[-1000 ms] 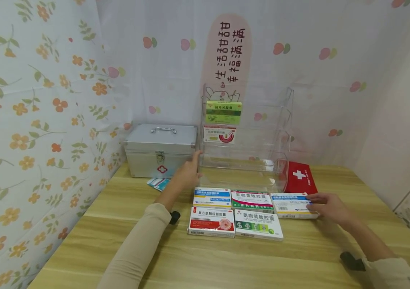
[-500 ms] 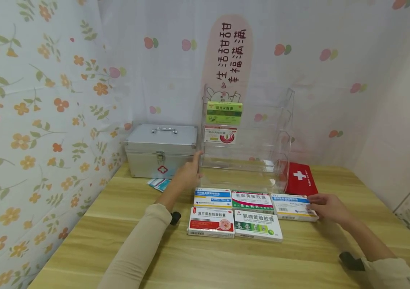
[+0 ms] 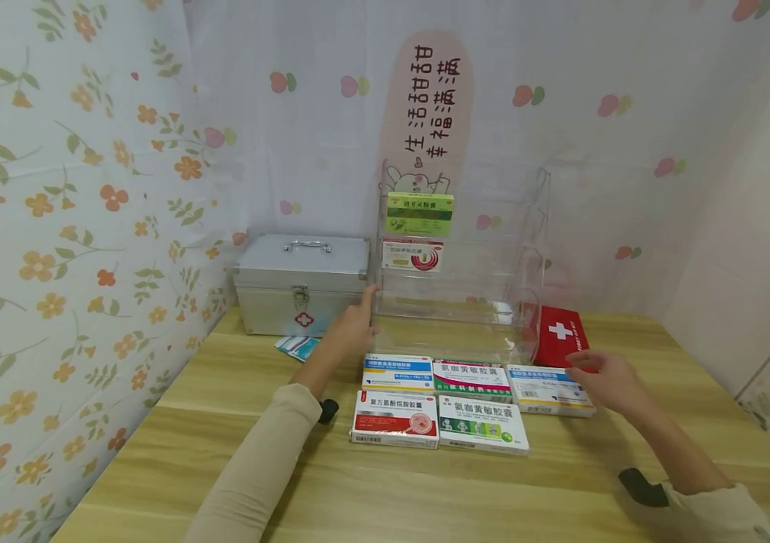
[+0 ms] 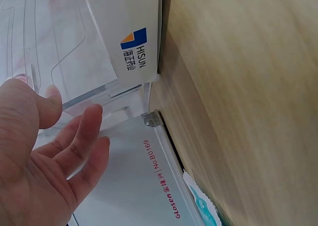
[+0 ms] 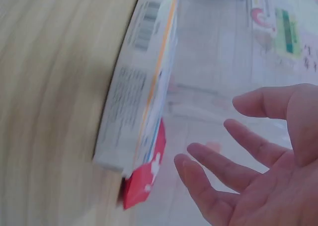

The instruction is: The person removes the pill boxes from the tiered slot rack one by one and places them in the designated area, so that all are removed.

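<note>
My left hand [image 3: 352, 329] is at the left side of the clear acrylic display rack [image 3: 452, 326], fingers loosely bent. In the left wrist view its thumb [image 4: 49, 109] lies right at the rack's side edge. My right hand [image 3: 610, 381], fingers spread and nothing between them, hovers by the right end of a blue-and-white medicine box [image 3: 547, 390]. Beside that box lie a green-and-magenta medicine box [image 3: 471, 379] and another blue-and-white one [image 3: 398, 372]. In front are a red-and-white medicine box [image 3: 395, 418] and a green-and-white one [image 3: 483, 424].
On the rack's left side stand a green medicine box [image 3: 418, 214] and, below it, a white box with red rings [image 3: 413, 255]. A silver first-aid case [image 3: 302, 286] is left of the rack, with a blue-white packet [image 3: 298, 347] before it. A red first-aid pouch [image 3: 557, 338] lies behind my right hand.
My right hand has let go of the end of the right blue-and-white box and lifted slightly up and to the left, fingers spreading. The left hand stays at the rack.
</note>
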`<state>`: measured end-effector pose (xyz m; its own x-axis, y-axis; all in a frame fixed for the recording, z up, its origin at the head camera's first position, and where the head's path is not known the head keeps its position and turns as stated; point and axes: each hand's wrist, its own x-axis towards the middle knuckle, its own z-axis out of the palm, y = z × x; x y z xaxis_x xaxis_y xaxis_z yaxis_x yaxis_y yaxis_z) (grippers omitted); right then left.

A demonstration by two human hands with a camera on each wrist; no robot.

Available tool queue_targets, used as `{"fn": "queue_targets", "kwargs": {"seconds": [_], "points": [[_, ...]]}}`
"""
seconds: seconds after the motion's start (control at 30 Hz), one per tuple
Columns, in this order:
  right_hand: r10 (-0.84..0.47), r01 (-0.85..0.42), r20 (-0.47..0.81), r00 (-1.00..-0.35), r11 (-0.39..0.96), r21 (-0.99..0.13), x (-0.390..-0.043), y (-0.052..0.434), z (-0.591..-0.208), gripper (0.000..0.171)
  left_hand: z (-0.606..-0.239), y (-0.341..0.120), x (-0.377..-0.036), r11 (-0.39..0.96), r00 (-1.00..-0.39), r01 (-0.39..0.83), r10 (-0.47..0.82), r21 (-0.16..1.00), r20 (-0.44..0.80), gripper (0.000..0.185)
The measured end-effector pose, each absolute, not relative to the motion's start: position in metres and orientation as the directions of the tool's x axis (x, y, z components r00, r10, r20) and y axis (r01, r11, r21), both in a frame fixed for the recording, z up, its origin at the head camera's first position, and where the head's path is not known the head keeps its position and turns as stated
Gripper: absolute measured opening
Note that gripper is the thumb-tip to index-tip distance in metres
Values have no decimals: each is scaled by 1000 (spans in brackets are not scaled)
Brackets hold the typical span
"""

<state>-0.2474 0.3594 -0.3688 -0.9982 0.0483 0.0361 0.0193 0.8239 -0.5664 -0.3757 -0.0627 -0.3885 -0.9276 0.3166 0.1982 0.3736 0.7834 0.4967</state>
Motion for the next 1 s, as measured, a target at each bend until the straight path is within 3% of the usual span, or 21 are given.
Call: {"fn": "queue_targets", "kwargs": {"seconds": [0.37,0.53,0.67,1.0], "points": [[42,-121,240,-970,772,-625,-256,323,-358,39,-390,-64,-375,781,-931,364,311,507,189,83],[134,-205,393,-910,678,-706,-265,306,-353,30,-391,-64,-376,787,-935,355,293,505,201,84],[162,-276,487,-858,653,-705,-275,294,-352,24,-393,-64,-377,791,-930,366,298,490,214,84],[130,-340,518,-846,616,-710,-300,272,-352,25,-395,-65,-377,806,-930,366,297,465,218,84]]}}
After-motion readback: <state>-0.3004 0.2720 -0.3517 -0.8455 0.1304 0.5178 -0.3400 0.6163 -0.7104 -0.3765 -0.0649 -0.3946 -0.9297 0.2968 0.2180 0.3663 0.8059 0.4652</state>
